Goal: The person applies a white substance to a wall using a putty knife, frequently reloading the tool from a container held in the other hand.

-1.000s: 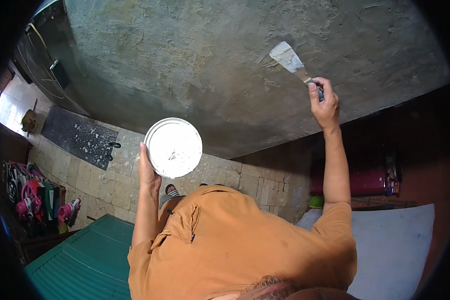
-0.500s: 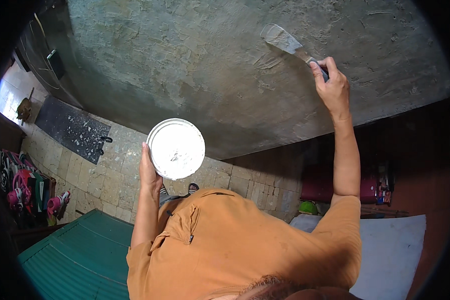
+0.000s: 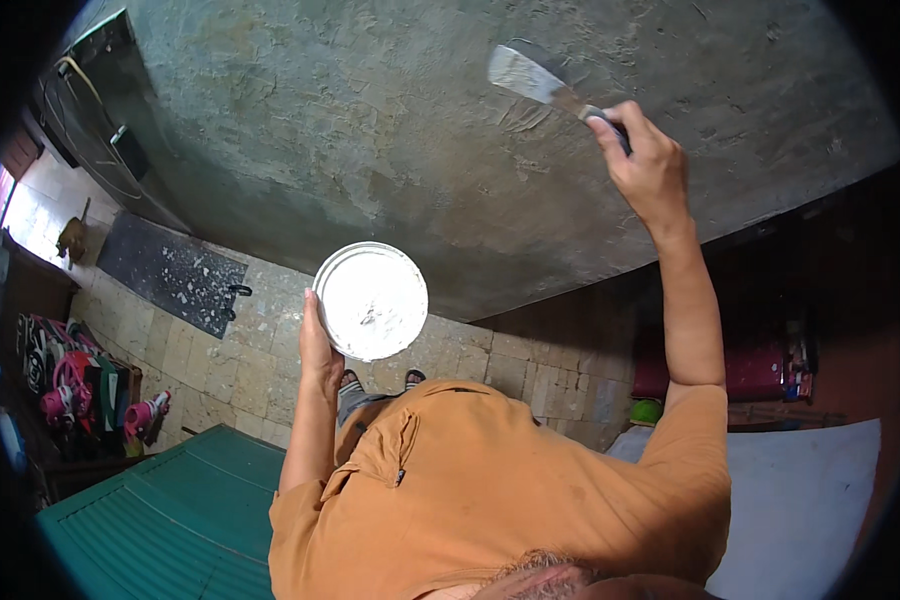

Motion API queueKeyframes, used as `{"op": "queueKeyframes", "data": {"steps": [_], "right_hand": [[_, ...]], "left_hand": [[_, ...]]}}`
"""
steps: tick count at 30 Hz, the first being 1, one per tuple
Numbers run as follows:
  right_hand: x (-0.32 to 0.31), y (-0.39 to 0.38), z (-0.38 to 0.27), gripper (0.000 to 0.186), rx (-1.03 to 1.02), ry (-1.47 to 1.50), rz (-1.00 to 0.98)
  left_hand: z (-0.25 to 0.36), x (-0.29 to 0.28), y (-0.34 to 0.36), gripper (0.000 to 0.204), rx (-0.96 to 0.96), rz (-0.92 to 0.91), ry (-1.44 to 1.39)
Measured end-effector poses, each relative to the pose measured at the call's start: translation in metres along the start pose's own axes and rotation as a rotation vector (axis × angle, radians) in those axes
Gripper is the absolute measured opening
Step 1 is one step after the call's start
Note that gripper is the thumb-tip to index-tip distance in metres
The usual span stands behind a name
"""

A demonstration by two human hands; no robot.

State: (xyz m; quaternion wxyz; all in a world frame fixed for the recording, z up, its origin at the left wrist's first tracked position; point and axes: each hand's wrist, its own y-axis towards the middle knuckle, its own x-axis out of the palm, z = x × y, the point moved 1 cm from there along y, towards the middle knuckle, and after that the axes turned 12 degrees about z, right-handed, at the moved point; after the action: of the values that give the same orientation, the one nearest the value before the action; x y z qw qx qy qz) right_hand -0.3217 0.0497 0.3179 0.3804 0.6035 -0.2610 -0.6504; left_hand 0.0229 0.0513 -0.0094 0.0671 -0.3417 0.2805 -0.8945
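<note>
Step in hand, judged: spreading white filler over a grey wall (image 3: 390, 130) w/ a putty knife.

R hand (image 3: 650, 165): fingers wrapped tight round the dark handle of the knife (image 3: 538, 80), arm raised to the far right. Blade tip lies against or just off the wall; contact can't be told for sure. Blade carries a thin white film.

L hand (image 3: 318, 352): cupped under the near-left rim of a round white tub (image 3: 371, 300), fingers closed on it from below. Tub sits level, centre of scene, well apart from the knife, full of white paste.

Technique, as judgement:
- Keep blade at a shallow angle to the wall; a steep edge scrapes instead of spreads
- Even wrist pressure, long overlapping strokes; ridges near the blade need a 2nd pass
- Hold tub level and close to the work area, so reloads stay short
- Reload before the blade runs dry

Surroundings: stone-tile floor (image 3: 260, 340) below, green sheet (image 3: 160, 520) near left, white sheet (image 3: 800, 500) near right, dark mat (image 3: 170, 270) far left
</note>
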Motion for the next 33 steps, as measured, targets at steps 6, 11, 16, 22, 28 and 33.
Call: {"op": "queueKeyframes", "data": {"steps": [6, 11, 16, 22, 28, 33], "right_hand": [[0.006, -0.005, 0.008, 0.026, 0.013, -0.077, 0.02], [-0.033, -0.022, 0.026, 0.026, 0.091, -0.127, -0.011], [-0.011, -0.004, -0.002, 0.027, 0.047, 0.062, 0.029], [0.012, -0.002, 0.013, 0.028, 0.088, -0.034, 0.008], [-0.037, -0.032, 0.062, 0.028, 0.264, -0.07, 0.003], [-0.04, -0.033, 0.048, 0.026, 0.231, 0.033, 0.006]], "left_hand": [[-0.004, 0.006, -0.002, 0.065, -0.017, -0.009, 0.016], [-0.005, 0.002, -0.011, 0.066, -0.007, 0.013, 0.02], [-0.004, 0.001, -0.008, 0.065, -0.011, -0.008, 0.027], [0.001, 0.011, -0.014, 0.064, -0.001, 0.001, 0.044], [-0.001, 0.0, -0.018, 0.064, -0.009, 0.03, 0.03], [0.003, -0.002, -0.021, 0.065, -0.031, 0.035, 0.047]]}}
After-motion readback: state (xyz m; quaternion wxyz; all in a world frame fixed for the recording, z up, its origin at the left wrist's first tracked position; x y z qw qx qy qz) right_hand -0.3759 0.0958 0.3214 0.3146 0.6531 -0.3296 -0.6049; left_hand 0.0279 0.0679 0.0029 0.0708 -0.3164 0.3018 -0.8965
